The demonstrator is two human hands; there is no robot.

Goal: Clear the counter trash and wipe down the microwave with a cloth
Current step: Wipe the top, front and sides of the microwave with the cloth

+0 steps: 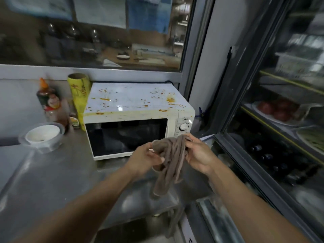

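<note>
Steel desk (pixel 52 172) in a commercial kitchen, glass partition behind, glass-door fridge (pixel 280 120) at 3 o'clock; frame edges are motion-blurred.

Cloth (pixel 171 158): brown-grey, bunched into a rope, held in mid-air in front of the microwave's lower right corner; its long axis runs roughly 12 to 6, top end gathered between the hands, tail hanging free toward the desk edge, not touching it as far as I can tell.

Left hand (pixel 145 159) grips the cloth from 9 o'clock, fingers curled round the bunch; right hand (pixel 199 155) pinches the upper end from 3 o'clock, fingertips closed on the fabric; both are holding, neither is spread wide.

Microwave (pixel 138 118): white, door shut, sits at 12 o'clock from the hands, just beyond them; its top is spattered with orange sauce stains, heaviest at the left-front edge and right-rear corner; the top lies up and away from the cloth, so the wipe means lifting the cloth over the front edge; the right hand is nearer the dial side, the left nearer the door glass.

Judgement: cloth needs unbunching or folding into a pad first; a rope shape will just smear.

Outward at 10 o'clock: a white bowl in a clear tub (pixel 42 135), sauce bottles (pixel 50 106), a yellow wrap roll (pixel 79 97) leaning beside the microwave's left wall.
</note>
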